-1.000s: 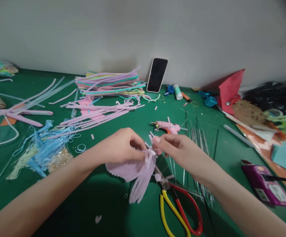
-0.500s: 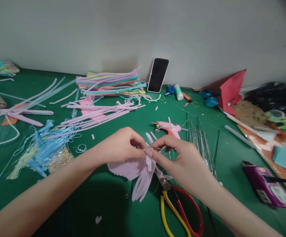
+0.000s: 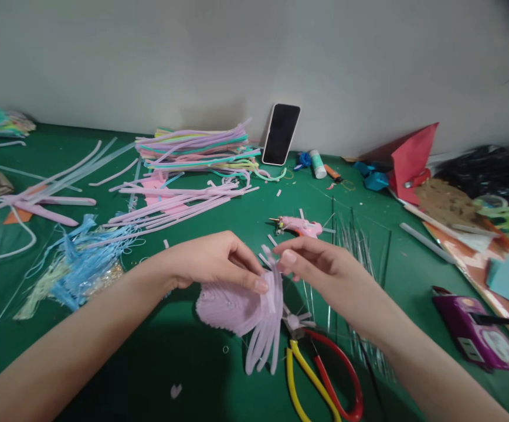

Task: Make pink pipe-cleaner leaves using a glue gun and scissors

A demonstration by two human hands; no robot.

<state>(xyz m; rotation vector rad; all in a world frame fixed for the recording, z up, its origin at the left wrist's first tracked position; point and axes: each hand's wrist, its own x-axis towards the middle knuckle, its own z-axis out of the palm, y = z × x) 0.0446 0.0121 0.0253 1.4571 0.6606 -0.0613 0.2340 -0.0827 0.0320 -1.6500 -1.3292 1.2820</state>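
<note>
A lilac pipe-cleaner piece hangs over the middle of the table, with a ridged rounded body and several looped strands drooping at its right side. My left hand pinches it from above, thumb on the front near a short pale strip. At the upper ends of the strands, my right hand has thumb and fingers closed around a lilac pipe-cleaner end; the exact grip is partly hidden. Below the right hand lie pliers with one yellow and one red handle. A pink glue gun lies just beyond it.
Bundled pastel pipe cleaners and loose pink ones lie at the back left. Blue tassels sit left, thin wires right. A phone leans on the wall. A purple packet lies far right.
My right hand has moved slightly right, away from my left fingers. The lilac piece has shifted a little right and down, showing more of its ridged body.
</note>
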